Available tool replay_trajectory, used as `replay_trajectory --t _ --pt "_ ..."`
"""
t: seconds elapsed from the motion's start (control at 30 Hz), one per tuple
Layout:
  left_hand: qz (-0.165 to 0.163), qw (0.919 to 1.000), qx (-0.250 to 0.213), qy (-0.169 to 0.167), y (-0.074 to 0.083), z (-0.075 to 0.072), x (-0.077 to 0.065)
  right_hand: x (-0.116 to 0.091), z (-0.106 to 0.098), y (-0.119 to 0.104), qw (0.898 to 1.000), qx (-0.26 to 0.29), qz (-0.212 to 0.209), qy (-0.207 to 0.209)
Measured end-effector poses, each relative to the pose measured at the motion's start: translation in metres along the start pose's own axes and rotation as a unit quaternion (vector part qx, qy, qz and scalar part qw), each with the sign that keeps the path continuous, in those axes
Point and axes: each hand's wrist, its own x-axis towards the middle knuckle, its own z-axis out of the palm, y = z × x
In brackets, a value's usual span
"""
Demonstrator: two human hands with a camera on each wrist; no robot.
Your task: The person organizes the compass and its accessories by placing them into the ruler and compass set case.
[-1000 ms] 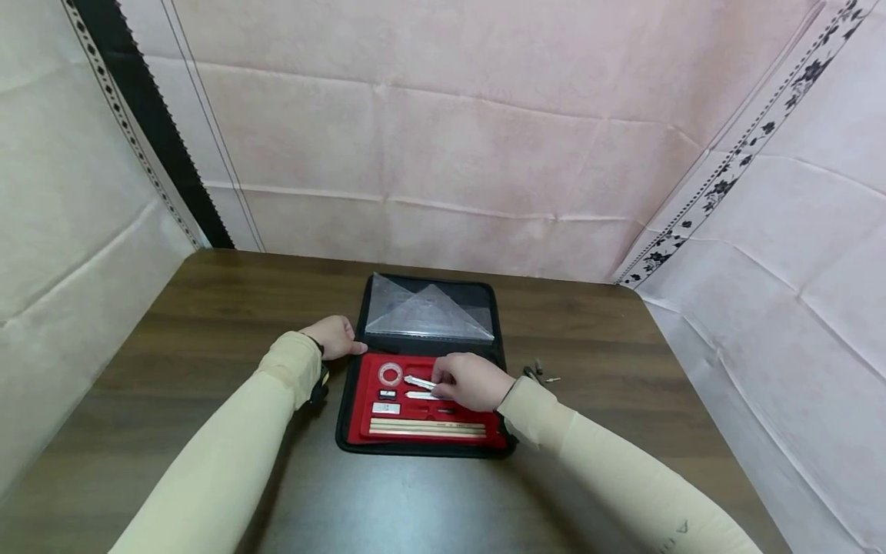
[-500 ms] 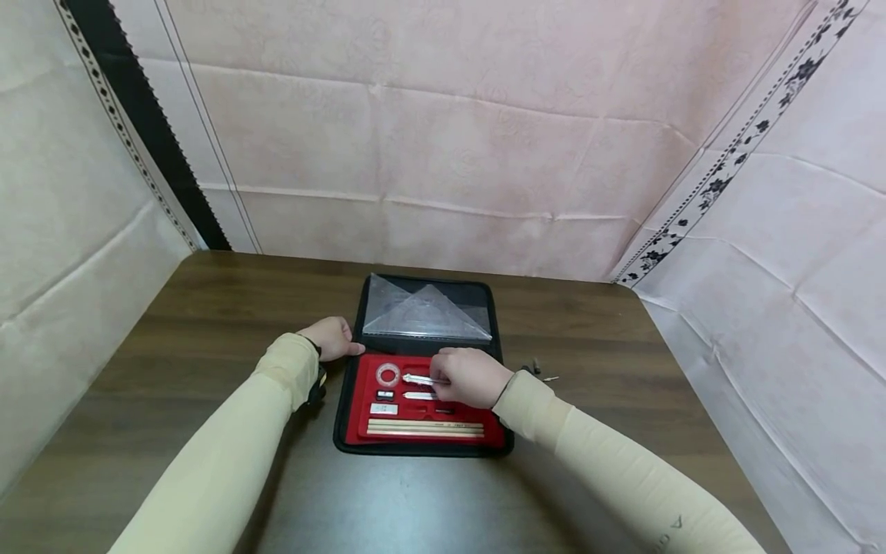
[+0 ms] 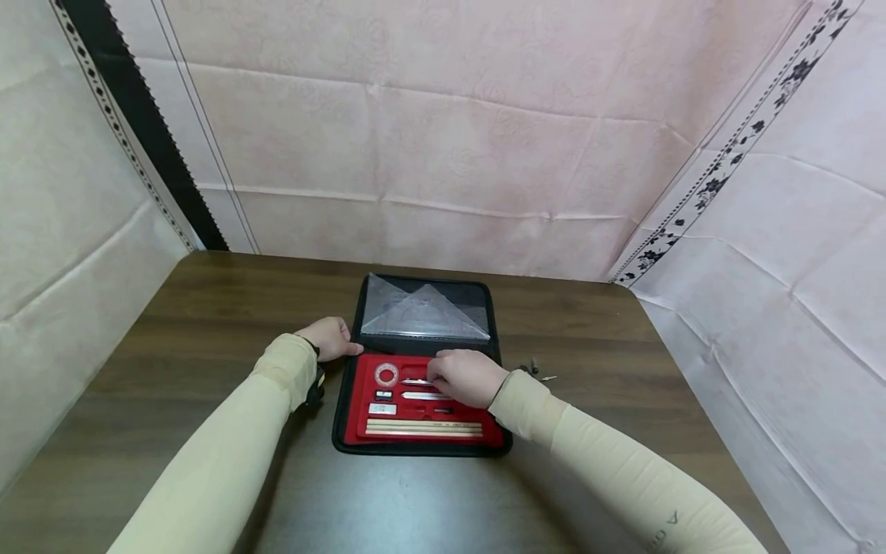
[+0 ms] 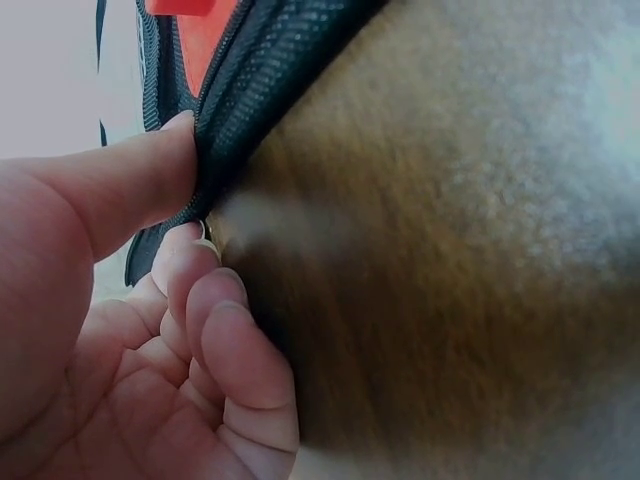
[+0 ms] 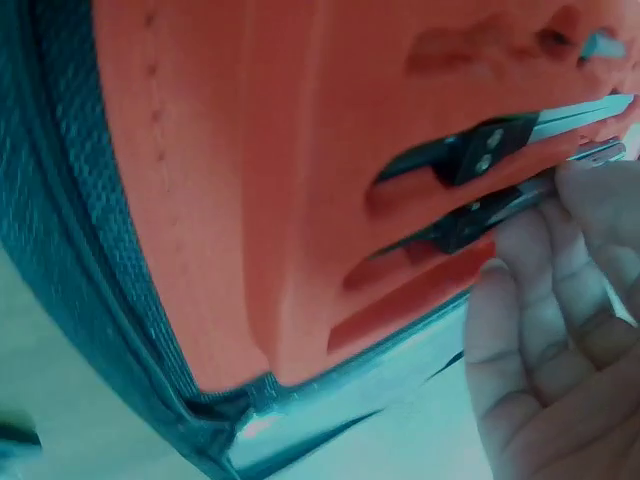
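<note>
An unfolded black zip case (image 3: 338, 431) lies on the table, its red tray (image 3: 356, 415) holding drawing tools. At the fold on the left side, my left hand (image 3: 328, 338) pinches the case's zipped edge (image 4: 225, 120) between thumb and curled fingers. My right hand (image 3: 467, 377) is over the tray's upper right. It pinches the metal legs of a drawing compass (image 5: 490, 210), whose black head lies at its slot. A second compass (image 5: 495, 145) rests in the neighbouring slot. My right palm hides part of the tray in the head view.
Also in the tray are a round white ring-shaped item (image 3: 386, 375), a small sharpener (image 3: 384, 395), a white eraser (image 3: 382, 409) and pencils (image 3: 424, 427). Clear set squares (image 3: 422, 312) sit in the lid pocket. Fabric walls (image 3: 443, 154) enclose the table's back and sides.
The compass under my right fingers has turned from slanted to level with its slot, and now shows thinner. My right hand has shifted slightly; the left keeps its pinch.
</note>
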Motion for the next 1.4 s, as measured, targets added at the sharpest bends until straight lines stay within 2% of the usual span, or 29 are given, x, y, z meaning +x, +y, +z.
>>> replay_trajectory --t 0.13,0.3,0.43,0.57,0.83,1.2,1.3,1.4 --pt "0.000 1.0000 -0.001 0.002 -0.001 0.001 0.000 -0.001 0.003 0.000 1.000 -0.009 0.007 0.011" --pt "0.002 1.0000 -0.002 0.000 0.002 0.000 -0.003 -0.004 0.003 -0.005 0.997 -0.066 0.004 0.033" --pt "0.006 1.0000 -0.003 0.000 0.003 -0.001 -0.004 -0.005 0.005 -0.009 0.994 -0.103 0.004 0.030" --pt "0.007 1.0000 -0.002 0.003 0.001 -0.001 -0.002 -0.005 0.005 -0.008 0.993 -0.111 -0.005 0.028" --pt "0.008 0.9999 0.000 0.006 -0.002 0.001 0.001 -0.005 -0.001 0.000 0.994 -0.101 0.037 -0.023" --pt "-0.005 0.9999 -0.012 0.004 0.001 -0.001 -0.004 -0.008 -0.009 -0.001 0.999 -0.005 0.042 0.011" --pt "-0.007 0.9999 -0.015 0.000 0.000 0.001 -0.001 -0.012 -0.009 0.001 0.997 0.065 0.049 0.019" --pt "-0.010 0.9998 -0.016 -0.002 -0.002 0.002 0.001 -0.015 -0.008 0.003 0.987 0.146 0.063 0.022"
